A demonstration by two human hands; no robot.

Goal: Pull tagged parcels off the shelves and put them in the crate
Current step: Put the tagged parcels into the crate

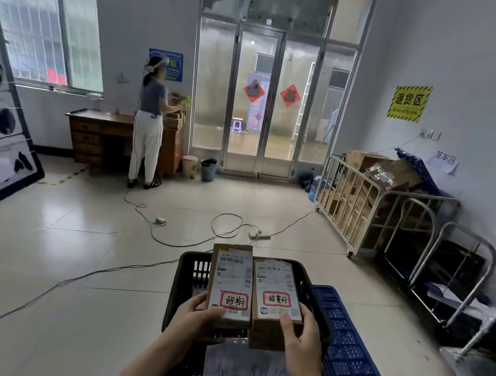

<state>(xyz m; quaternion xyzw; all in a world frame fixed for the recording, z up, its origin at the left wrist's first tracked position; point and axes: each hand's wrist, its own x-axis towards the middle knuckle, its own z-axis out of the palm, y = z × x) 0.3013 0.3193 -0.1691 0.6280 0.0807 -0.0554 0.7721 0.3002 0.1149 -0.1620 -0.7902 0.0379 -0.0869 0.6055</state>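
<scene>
both hands are raised in front of the person, each gripping one brown cardboard parcel by its near end. left hand (197, 312) curls round the near left corner of the left parcel (231, 281), thumb lying on its top face. right hand (305, 331) holds the right parcel (274, 307) the same way, thumb pressed on the label and fingers wrapped round the right edge.

the two parcels lie flat, side by side and touching along their long edges. each carries a white shipping label with barcodes and, near the hands, a red-bordered tag with handwritten characters. they are held over the open top of a black plastic crate (188, 273); the left parcel's far end shows past the crate's far rim. a white paper sheet (246, 371) with faint handwriting hangs on the crate's near wall. a blue plastic pallet (348, 357) lies just beside the crate's right side.

beyond, on the tiled floor, cables run to a white power strip (258, 235). another person (149, 122) stands at a wooden desk (99, 132) by the far wall. a metal cage trolley (361, 206) full of cardboard boxes stands along the right wall, under a yellow sign (408, 102).
</scene>
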